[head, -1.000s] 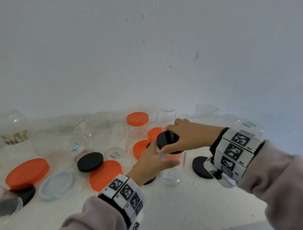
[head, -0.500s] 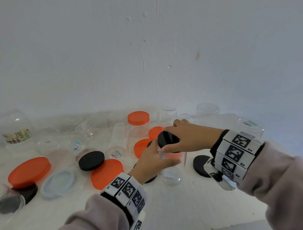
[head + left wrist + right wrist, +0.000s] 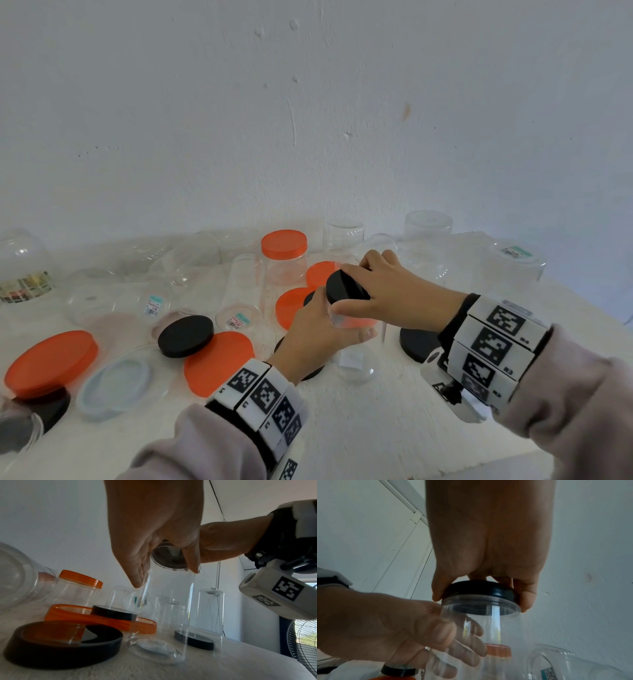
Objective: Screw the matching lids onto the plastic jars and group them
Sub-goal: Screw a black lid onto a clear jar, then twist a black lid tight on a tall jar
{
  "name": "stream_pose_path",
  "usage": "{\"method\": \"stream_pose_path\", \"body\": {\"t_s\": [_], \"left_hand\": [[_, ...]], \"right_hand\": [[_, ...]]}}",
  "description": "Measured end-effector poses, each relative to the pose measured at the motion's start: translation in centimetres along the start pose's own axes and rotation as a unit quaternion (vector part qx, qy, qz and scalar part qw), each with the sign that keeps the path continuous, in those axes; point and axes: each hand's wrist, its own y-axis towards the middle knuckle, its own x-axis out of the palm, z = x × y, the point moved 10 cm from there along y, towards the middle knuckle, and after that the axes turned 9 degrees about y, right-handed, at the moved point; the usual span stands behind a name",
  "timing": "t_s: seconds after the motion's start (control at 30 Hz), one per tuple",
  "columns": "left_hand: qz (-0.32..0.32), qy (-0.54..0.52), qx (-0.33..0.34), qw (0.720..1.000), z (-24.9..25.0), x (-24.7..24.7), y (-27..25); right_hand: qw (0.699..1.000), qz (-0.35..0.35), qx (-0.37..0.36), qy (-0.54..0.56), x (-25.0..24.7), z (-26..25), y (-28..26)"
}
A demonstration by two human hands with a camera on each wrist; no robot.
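Your left hand (image 3: 318, 334) wraps the upper body of the clear jar (image 3: 356, 356), thumb on the near side and fingers (image 3: 465, 646) curled round the far side, as the right wrist view shows through the plastic. The jar stands upright on the worktop (image 3: 376, 428), near its middle, its base touching the surface in the left wrist view. Your right hand (image 3: 394, 291) comes over the top and grips the black lid (image 3: 344, 287) by its rim, thumb on one side and fingertips on the other. In the head view the lid sits tilted on the jar's mouth; the right wrist view shows the jar's threaded neck just under the lid's edge, so it sits on the mouth, but how far it is screwed down cannot be told.

Around the jar lie loose lids: a black one (image 3: 186, 335) resting on an orange one (image 3: 219, 363) to the left, another black one (image 3: 418, 344) just right of the jar, and a large orange one (image 3: 51, 363) at far left. A jar with an orange lid (image 3: 284, 255) stands behind, among other clear jars without lids.
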Motion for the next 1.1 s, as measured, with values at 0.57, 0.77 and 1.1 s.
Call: {"method": "stream_pose_path", "body": {"t_s": [0.57,0.77,1.1], "left_hand": [[-0.118,0.132,0.004,0.984,-0.9,1.6,0.1],[-0.192,0.290,-0.127,0.929,-6.4,1.0,-0.7],[-0.190,0.358,-0.201,0.892,-8.4,0.4,-0.6]], "right_hand": [[0.996,-0.031,-0.023,0.081,0.2,1.1,-0.5],[0.990,0.043,-0.066,0.118,-5.8,4.2,-1.9],[0.917,0.382,0.018,0.117,-21.9,19.0,-5.9]]}}
